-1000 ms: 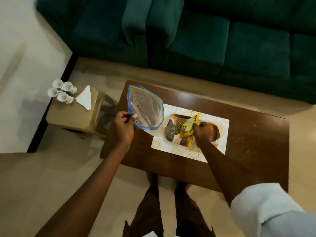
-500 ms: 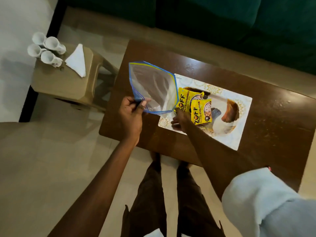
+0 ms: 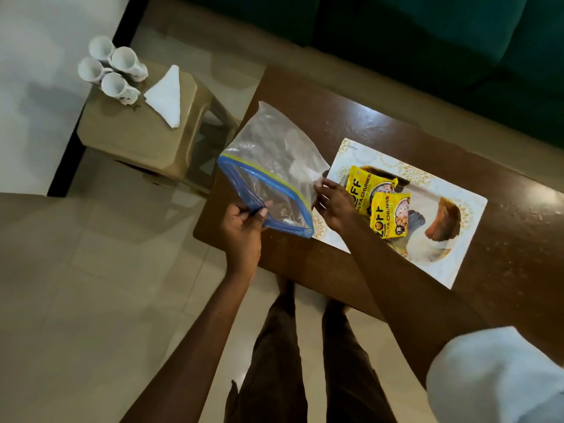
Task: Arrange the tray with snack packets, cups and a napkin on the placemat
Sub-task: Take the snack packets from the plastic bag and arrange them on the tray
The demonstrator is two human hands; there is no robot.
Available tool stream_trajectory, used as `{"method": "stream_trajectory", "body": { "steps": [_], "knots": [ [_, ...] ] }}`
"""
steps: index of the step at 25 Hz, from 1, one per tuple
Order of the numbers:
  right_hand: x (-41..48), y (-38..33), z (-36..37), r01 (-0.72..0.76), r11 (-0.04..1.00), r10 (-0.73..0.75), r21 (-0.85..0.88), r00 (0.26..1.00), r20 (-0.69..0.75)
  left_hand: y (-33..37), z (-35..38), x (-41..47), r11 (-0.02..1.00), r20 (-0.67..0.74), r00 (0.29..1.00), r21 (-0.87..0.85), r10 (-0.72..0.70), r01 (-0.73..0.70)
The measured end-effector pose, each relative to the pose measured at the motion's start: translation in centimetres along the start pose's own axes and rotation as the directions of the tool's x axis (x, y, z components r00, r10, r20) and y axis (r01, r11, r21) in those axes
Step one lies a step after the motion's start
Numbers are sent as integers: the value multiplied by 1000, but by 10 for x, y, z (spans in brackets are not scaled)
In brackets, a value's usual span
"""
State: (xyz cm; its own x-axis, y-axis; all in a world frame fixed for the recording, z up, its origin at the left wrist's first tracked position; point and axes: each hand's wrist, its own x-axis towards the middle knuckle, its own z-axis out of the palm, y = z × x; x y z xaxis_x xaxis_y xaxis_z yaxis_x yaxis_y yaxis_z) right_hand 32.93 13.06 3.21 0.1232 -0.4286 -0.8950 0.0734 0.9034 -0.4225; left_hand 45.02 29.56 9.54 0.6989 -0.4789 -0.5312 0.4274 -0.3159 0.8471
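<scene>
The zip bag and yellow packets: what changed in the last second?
The right hand let go of the yellow packets, now lying on the tray, and moved left to pinch the zip bag. The left hand still grips the bag's zip edge. Cups and napkin stay on the stool.

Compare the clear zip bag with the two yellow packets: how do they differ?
The zip bag is see-through with a blue zip edge; the yellow packets are opaque and printed. The zip bag is held up, the left hand pinching its zip edge and the right hand its side; the yellow packets lie on the tray. Both are flexible pouches.
</scene>
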Motion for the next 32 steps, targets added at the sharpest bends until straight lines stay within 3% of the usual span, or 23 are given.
{"method": "stream_trajectory", "body": {
  "steps": [3,5,7,8,10,11,12,13,15,17,19,21,24,27,29,32],
  "knots": [
    [8,13,-2,59,990,-60,-132,998,-2,-29,-21,11,981,-109,975,-53,-192,188],
    [12,26,-4,31,987,-30,-158,999,14,-48,-40,15,918,-140,907,-79,-397,390],
    [15,39,-6,35,985,-41,-171,999,-31,-65,-57,14,847,-246,827,43,-506,531],
    [16,45,-8,115,940,-151,-321,984,-90,-69,-62,12,838,-349,822,152,-450,524],
    [19,53,-9,245,624,-473,-742,874,-108,-69,-61,4,843,-486,871,438,-70,312],
    [18,55,-5,286,450,-582,-846,812,-35,-68,-55,4,784,-420,889,608,181,128],
    [15,59,1,342,295,-651,-892,756,74,-65,-45,7,660,-255,895,749,366,-56],
    [10,63,9,398,143,-673,-906,710,206,-63,-33,15,516,-50,900,832,433,-202],
    [11,74,26,467,-89,-609,-880,673,419,-62,-10,44,228,273,921,913,277,-339],
    [14,84,35,439,-208,-486,-874,729,482,-67,-1,74,-5,388,922,922,-9,-388],
    [26,82,33,361,-243,-363,-900,827,430,-77,-5,96,-83,380,904,912,-193,-401],
    [38,72,25,298,-288,-276,-910,884,377,-88,-13,106,-114,355,903,914,-242,-389],
    [46,62,17,304,-396,-217,-867,886,410,-100,-15,108,-178,346,917,907,-199,-381],
    [46,57,12,331,-420,-169,-845,886,431,-103,-12,107,-175,356,919,907,-171,-383],
    [43,48,10,382,-364,-155,-850,875,459,-98,-8,107,-151,350,918,913,-186,-379],
    [36,33,4,495,-200,-229,-846,816,531,-90,7,100,-120,323,927,930,-190,-349]
  ]
}}
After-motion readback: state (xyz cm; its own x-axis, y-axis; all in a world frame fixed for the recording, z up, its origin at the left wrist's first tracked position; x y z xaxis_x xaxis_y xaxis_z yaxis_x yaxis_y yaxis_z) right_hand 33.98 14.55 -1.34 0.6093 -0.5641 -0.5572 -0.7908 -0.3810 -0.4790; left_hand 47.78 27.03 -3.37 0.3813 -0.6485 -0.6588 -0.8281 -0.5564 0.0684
